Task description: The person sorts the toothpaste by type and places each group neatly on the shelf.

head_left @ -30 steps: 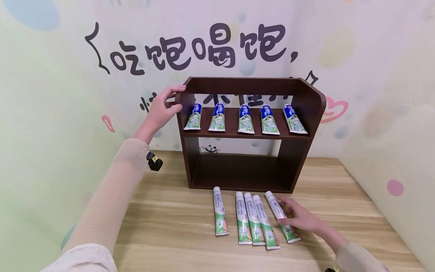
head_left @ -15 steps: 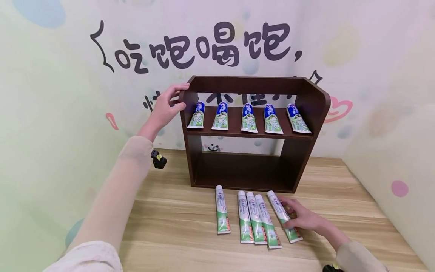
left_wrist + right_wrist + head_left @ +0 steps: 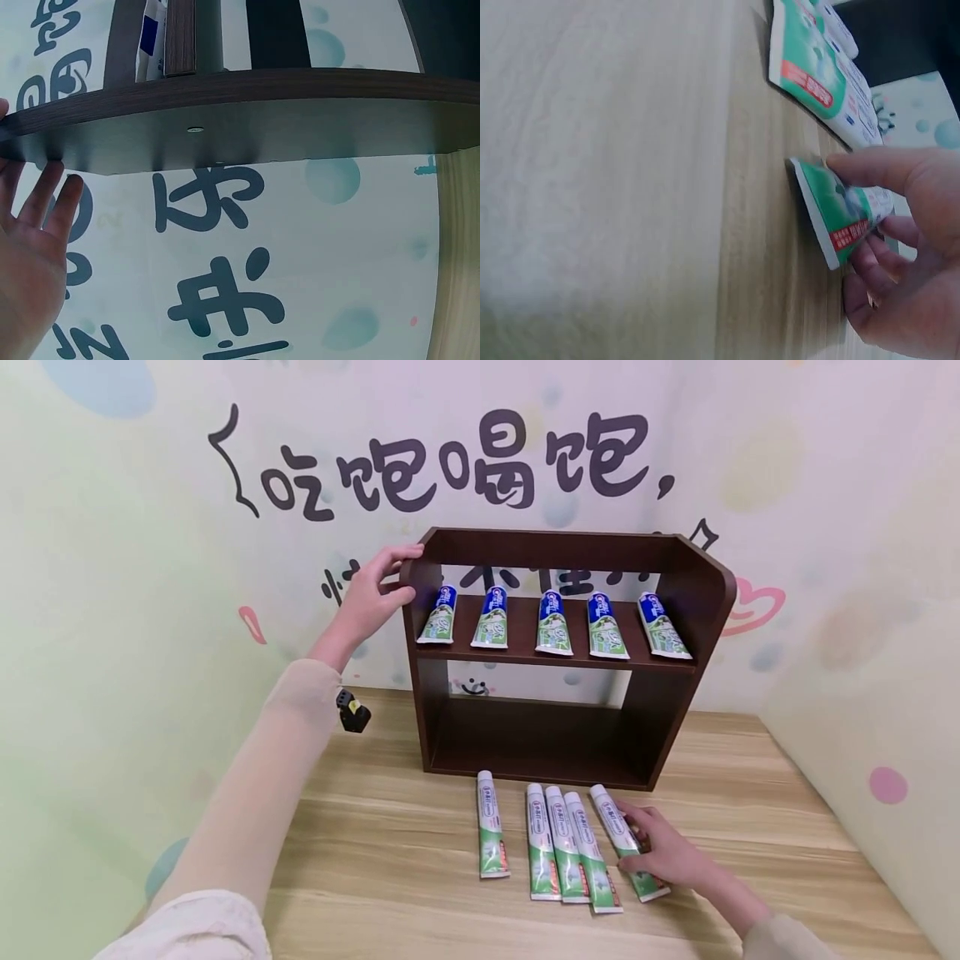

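Observation:
My left hand (image 3: 371, 597) holds the upper left side panel of a dark brown two-tier shelf (image 3: 525, 657). In the left wrist view, the fingers (image 3: 60, 199) lie against the panel's outer face. My right hand (image 3: 667, 852) grips the rightmost white-and-green toothpaste tube (image 3: 617, 822) on the table, thumb on one edge and fingers along the other. The right wrist view shows this tube's flat green end (image 3: 836, 217) between thumb and fingers. Left of it, three similar tubes (image 3: 564, 843) lie side by side, and another tube (image 3: 491, 827) lies apart.
Several blue-and-green toothpaste tubes (image 3: 553, 622) lie in a row on the upper tier. The shelf's lower tier (image 3: 525, 739) faces the loose tubes. A wood-grain table (image 3: 375, 835) carries everything, with printed walls (image 3: 135, 568) behind and on both sides.
The head view has shifted slightly, so the shelf appears a little further right. My right thumb has shifted slightly along the rightmost toothpaste tube. The left hand keeps its hold on the shelf.

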### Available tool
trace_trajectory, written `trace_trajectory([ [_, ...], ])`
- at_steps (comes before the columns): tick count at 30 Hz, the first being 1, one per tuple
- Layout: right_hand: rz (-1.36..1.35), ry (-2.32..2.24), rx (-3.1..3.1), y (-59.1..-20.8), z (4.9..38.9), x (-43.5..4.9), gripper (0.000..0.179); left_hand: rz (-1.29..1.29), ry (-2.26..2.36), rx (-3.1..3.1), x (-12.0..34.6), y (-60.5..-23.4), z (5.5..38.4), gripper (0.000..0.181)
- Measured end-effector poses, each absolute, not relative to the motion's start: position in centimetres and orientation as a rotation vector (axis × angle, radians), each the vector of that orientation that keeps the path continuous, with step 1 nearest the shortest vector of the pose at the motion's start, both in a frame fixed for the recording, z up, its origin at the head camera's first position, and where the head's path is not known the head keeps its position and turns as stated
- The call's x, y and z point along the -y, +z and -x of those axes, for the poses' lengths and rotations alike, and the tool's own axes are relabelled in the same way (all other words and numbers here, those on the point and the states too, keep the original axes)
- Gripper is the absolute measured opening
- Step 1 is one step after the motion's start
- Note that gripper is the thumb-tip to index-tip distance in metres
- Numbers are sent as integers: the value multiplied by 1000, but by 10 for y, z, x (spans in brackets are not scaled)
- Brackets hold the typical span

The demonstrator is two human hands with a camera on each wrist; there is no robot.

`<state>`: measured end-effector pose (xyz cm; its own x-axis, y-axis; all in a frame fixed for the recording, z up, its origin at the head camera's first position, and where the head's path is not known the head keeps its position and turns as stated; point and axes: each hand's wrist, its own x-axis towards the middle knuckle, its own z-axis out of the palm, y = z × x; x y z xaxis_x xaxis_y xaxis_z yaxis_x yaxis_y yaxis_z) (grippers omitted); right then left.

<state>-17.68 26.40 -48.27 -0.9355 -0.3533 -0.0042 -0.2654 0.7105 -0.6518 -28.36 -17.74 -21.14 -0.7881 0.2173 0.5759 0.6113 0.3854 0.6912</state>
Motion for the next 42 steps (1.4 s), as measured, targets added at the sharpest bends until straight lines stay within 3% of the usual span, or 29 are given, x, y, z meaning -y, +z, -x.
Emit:
trace_trajectory([
  [8, 302, -844, -2921, -474, 171, -242, 89, 707, -1349, 2279, 178, -212, 284, 48],
  [19, 468, -929, -2797, -467, 178, -251, 78, 709, -1343, 2308, 176, -211, 288, 48],
  [26, 464, -844, -2774, -456, 187, -254, 72, 714, -1319, 2283, 186, -222, 310, 48],
  [42, 399, -962, -2526, -448, 197, -259, 75, 740, -1269, 2332, 194, -224, 317, 48],
])
